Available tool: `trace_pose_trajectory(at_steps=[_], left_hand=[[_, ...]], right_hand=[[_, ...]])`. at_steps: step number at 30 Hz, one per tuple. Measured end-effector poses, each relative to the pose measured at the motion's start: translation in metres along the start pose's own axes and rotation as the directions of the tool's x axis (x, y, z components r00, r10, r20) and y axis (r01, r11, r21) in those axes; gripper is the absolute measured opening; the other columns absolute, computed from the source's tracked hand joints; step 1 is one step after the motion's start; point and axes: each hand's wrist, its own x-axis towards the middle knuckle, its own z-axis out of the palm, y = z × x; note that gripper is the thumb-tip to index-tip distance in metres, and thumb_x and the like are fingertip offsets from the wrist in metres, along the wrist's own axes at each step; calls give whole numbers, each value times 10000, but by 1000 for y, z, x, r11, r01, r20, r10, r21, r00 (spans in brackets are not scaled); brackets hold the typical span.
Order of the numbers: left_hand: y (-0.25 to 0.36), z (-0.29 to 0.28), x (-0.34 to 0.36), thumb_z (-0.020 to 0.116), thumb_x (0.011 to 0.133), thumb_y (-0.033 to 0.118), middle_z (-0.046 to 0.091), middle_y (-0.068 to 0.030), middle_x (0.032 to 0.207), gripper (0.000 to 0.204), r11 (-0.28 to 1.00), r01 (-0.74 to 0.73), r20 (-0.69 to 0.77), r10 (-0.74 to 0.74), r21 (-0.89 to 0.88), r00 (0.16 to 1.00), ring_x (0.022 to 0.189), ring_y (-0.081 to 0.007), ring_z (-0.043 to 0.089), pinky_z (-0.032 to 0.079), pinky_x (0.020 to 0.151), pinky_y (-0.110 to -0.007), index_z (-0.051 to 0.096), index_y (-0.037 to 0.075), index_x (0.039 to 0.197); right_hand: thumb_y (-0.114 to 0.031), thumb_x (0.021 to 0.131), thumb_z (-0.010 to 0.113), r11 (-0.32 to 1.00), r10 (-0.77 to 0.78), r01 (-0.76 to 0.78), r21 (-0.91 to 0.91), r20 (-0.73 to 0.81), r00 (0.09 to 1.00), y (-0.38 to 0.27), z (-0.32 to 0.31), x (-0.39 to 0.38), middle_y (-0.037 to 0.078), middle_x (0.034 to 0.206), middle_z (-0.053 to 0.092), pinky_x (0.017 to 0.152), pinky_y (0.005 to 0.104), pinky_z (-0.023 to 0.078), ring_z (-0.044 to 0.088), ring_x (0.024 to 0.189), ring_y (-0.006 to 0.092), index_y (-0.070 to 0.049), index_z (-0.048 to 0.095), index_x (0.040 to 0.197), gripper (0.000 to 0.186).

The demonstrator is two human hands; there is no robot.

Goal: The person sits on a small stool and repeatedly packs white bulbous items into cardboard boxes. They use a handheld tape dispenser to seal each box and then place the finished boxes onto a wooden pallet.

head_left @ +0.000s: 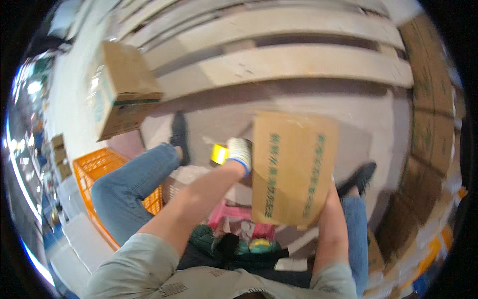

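A taped cardboard box (294,164) with green print is upright between my legs. My left hand (238,153), in a white knitted glove with a blue cuff, grips its left side; the fingertips are hidden. My right hand (323,202) holds the lower right side, its fingers mostly hidden by the box. A small yellow object (217,153) shows just left of the glove; I cannot tell whether it is held. Below the box sit a pink plastic basket (219,217) and dark green fabric (201,236).
A wooden pallet (279,62) spans the floor ahead. Another cardboard box (127,74) rests at upper left, an orange plastic crate (87,164) beside my left leg. Stacked cartons (428,129) line the right side. Pale plastic bins (82,249) stand at lower left.
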Motion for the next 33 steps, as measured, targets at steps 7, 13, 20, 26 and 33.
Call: trace_pose_trajectory(at_steps=[7, 13, 20, 26, 33], left_hand=[[-42, 25, -16, 510, 899, 289, 680, -86, 1131, 297, 852, 158, 90, -131, -499, 987, 1048, -246, 656, 522, 776, -447, 719, 173, 1075], [-99, -44, -74, 541, 876, 318, 692, -93, 1076, 274, 731, -1, -254, -236, -683, 938, 988, -265, 670, 535, 773, -416, 725, 176, 1022], [-262, -80, -189, 475, 872, 509, 699, -181, 851, 550, 542, 84, -324, -612, -836, 722, 829, -322, 687, 526, 734, -447, 722, 18, 841], [-259, -36, -289, 470, 898, 523, 687, -105, 1085, 516, 663, 260, -101, -454, -702, 885, 1021, -270, 654, 503, 835, -435, 708, 92, 1053], [-198, -20, -251, 469, 862, 546, 704, -141, 993, 550, 785, -193, -373, -51, -588, 927, 960, -313, 671, 519, 767, -469, 720, 80, 1010]], right_hand=[[-448, 931, 478, 867, 128, -134, 479, 44, 991, 28, 50, -67, 110, 1245, 590, 883, 375, 475, 577, 1095, 269, -79, 553, 1256, 498], [-478, 938, 480, -91, -21, -62, 994, 60, 998, -21, -84, -79, 94, 1309, 547, 924, 363, 452, 542, 1139, 252, -86, 505, 1311, 542], [-601, 887, 506, 166, -19, 317, 934, -318, 948, -292, -324, -79, 191, 1278, 522, 987, 405, 406, 526, 1117, 292, -22, 400, 1385, 771], [-531, 789, 688, 874, -301, 457, 167, -552, 777, -348, -220, -82, 203, 1413, 397, 1072, 393, 310, 373, 1313, 339, -13, 339, 1422, 889], [-604, 790, 595, 10, -475, -40, 999, 39, 879, -372, -228, -83, 112, 1496, 265, 1041, 639, 196, 281, 1344, 369, -187, 231, 1465, 873]])
